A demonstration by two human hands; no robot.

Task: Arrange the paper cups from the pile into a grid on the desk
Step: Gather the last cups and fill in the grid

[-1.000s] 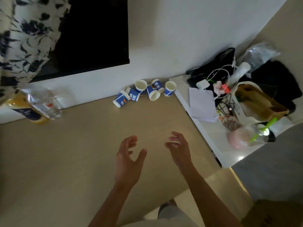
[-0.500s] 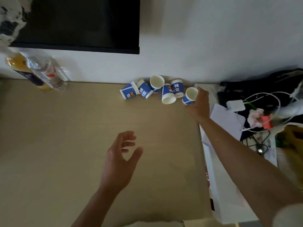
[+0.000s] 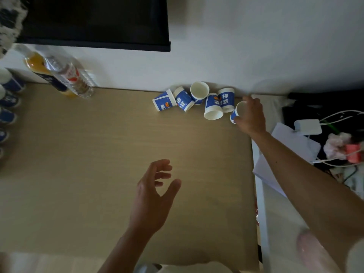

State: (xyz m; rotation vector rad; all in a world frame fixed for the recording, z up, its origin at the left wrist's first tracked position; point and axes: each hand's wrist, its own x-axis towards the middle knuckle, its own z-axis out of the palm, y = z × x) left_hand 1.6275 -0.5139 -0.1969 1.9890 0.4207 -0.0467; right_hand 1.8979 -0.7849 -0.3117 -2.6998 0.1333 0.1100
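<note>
Right hand point(image 3: 251, 117), upper right of centre: fingers and thumb curl round one small blue-and-white paper cup point(image 3: 238, 111). The cup lies tilted at the right end of the pile, mouth toward the upper left, and the hand hides most of its wall. Judgement: this end cup goes first because it is nearest this arm and easiest to lift free.

Pile of five more paper cups point(image 3: 213, 107), top centre, close against the wall. They are tipped over and touching one another, and one shows its white inside to the camera. No cup stands in a grid yet.

Left hand point(image 3: 151, 196), lower centre: fingers spread and loosely bent, holding nothing. Contact with the surface cannot be told. It is probably waiting to receive or steady a cup.

Surface: pale wood-grain table point(image 3: 78, 154); mid-frame looks the likely grid area. An orange drink bottle point(image 3: 37, 64) and a clear plastic bottle point(image 3: 69, 77) are at upper left, blurred.

Room: white wall point(image 3: 256, 46), black screen point(image 3: 94, 20) at top left. Sheets of white paper point(image 3: 285, 154), a white charger point(image 3: 308, 127) and cables are at the right edge.
</note>
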